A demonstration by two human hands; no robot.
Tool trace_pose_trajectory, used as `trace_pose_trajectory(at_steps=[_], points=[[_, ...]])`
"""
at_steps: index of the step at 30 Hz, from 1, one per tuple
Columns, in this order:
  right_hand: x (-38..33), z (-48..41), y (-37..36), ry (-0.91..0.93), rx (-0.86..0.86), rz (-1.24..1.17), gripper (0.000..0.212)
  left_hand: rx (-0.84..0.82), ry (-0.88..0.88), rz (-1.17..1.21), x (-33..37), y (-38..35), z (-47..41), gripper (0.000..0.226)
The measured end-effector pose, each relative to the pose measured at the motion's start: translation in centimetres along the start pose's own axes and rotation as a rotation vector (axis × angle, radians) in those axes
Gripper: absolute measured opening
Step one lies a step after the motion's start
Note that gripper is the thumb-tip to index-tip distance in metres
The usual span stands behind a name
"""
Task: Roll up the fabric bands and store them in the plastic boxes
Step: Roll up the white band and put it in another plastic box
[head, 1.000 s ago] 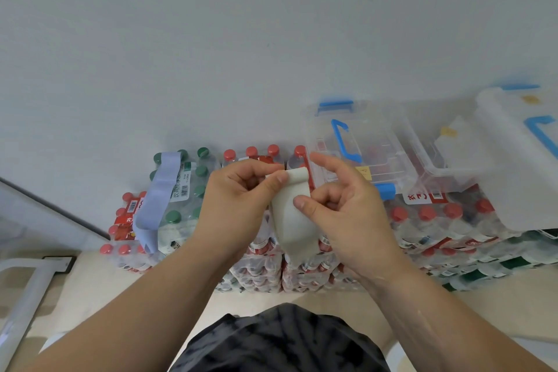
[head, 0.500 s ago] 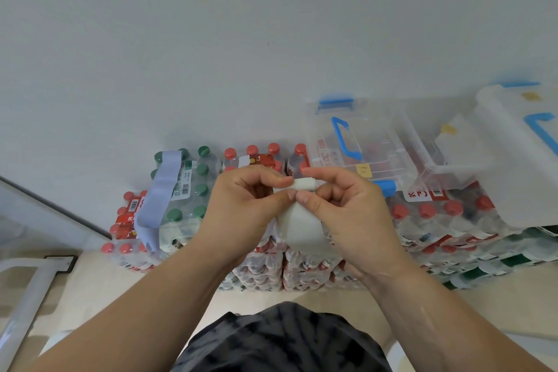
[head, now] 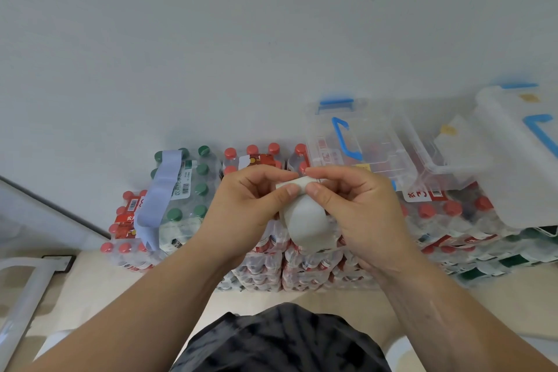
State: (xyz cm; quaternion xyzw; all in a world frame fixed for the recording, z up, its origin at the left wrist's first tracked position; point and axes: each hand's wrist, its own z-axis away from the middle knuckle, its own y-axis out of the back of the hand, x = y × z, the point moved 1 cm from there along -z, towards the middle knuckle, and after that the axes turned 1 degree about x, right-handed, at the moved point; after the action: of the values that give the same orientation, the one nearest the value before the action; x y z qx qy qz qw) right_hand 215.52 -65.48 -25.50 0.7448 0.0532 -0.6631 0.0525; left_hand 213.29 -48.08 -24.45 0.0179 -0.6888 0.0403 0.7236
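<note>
**Rolling in hand:** A white fabric band (head: 308, 220) is held up in front of stacked packs of bottled water (head: 262, 266). Its upper end is wound into a small roll (head: 297, 183), and the loose remainder hangs below between the two palms. Only the first turns appear to be made, with most of the length left to wind.

For a neat result, it is judged that the edges should be lined up flush at every turn. Light tension should be held on the hanging tail, and the core wound tight so that it neither telescopes sideways nor springs open. Soft cloth of this kind is likely to slacken as soon as the pinch is eased.

The roll is clamped from both sides. The left hand (head: 250, 202) is closed on its left end between thumb and forefinger. The right hand (head: 356, 208) is closed on its right end in the same manner, with the remaining fingers curled behind the cloth. The thumbs are brought almost tip to tip, the knuckles are raised toward the wall, and the forearms are angled in from the lower corners of the view.

A clear plastic box (head: 371, 136) with a blue handle is seen just beyond the hands on top of the packs, with a second box (head: 434, 169) beside it. A lavender band (head: 164, 187) lies draped over a green-capped pack (head: 199, 190) at the left, not yet rolled.
</note>
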Motion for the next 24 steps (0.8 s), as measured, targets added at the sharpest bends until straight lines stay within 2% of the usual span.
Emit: trace_pose_trajectory(at_steps=[4,8,17,24], points=[[0.22,0.5,-0.27,0.007,0.056,-0.02,0.038,0.051,-0.021,0.042,0.09,-0.27,-0.02,0.018],[0.3,0.75,-0.77,0.097,0.189,-0.042,0.016,0.085,-0.028,0.06,-0.03,-0.8,-0.05,0.015],[-0.5,0.16,-0.75,0.064,0.191,-0.049,0.007,0.057,-0.087,0.028,0.39,-0.77,-0.73,0.015],[-0.23,-0.01,-0.8,0.026,0.188,-0.108,0.009,0.038,-0.111,0.003,0.21,-1.03,-0.58,0.012]])
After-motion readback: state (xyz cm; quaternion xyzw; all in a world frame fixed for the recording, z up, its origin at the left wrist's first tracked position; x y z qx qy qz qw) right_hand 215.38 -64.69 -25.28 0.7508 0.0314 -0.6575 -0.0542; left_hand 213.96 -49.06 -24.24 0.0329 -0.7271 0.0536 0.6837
